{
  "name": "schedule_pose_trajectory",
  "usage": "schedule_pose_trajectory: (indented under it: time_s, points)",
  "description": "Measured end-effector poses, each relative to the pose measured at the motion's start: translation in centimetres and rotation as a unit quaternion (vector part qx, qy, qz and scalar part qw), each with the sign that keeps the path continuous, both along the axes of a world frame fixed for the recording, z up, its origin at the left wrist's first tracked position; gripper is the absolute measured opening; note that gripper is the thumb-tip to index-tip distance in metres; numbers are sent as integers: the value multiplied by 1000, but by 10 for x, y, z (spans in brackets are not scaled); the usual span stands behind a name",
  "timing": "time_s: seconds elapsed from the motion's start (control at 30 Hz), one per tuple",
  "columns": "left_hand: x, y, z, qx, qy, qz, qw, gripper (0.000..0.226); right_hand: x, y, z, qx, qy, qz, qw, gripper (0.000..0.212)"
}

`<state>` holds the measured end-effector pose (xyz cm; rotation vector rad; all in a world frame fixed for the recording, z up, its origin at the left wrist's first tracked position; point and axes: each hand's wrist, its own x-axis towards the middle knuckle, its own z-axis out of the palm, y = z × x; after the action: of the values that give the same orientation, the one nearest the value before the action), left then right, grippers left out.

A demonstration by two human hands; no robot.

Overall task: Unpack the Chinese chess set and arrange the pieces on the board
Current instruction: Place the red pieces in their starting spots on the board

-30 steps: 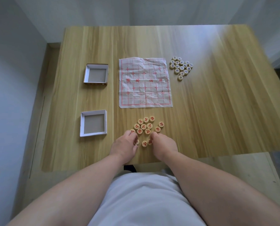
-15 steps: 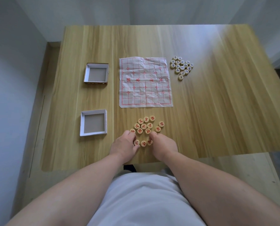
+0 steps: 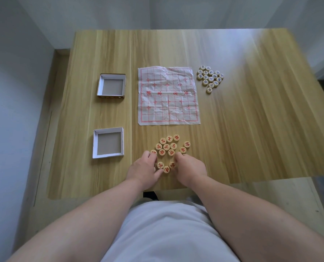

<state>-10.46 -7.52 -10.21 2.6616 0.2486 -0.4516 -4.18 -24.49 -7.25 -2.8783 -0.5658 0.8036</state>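
Wood grain runs across the worktop (image 3: 251, 129), which carries the whole unpacked set. At its middle lies the paper board (image 3: 168, 96), creased and printed with a red grid. The red pieces (image 3: 169, 146) sit face up in a loose cluster on the wood, off the board and just on the person's side of its closest edge. Both hands are at the near side of that cluster. The left hand (image 3: 144, 167) touches its left flank with bent fingers and the right hand (image 3: 190, 167) touches its right flank, while three of the discs lie between the two hands, close to the thumbs. Whether either grip is closed on a piece or only rests against the discs I cannot tell, because the fingertips curl out of sight. The blue pieces (image 3: 210, 78) form a tight bunch near the board's far right corner, apart from it. Left of the board stand two shallow white box halves, open side up — the far box half (image 3: 101, 86) level with the board's upper part, the near box half (image 3: 95, 143) level with the red pieces.
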Motion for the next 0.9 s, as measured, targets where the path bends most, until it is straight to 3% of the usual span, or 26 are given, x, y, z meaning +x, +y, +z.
schedule_pose_trajectory:
  time_s: [0.13, 0.37, 0.9]
  points:
    - [-1, 0, 1, 7, -11, -36, 999, 40, 0, 2, -1, 15, 20, 23, 999, 39]
    - [2, -1, -2, 15, -21, -37, 999, 33, 3, 2, -1, 13, 17, 31, 999, 44]
    - [7, 5, -7, 33, -47, -79, 995, 36, 12, 9, -3, -1, 12, 29, 1000, 26]
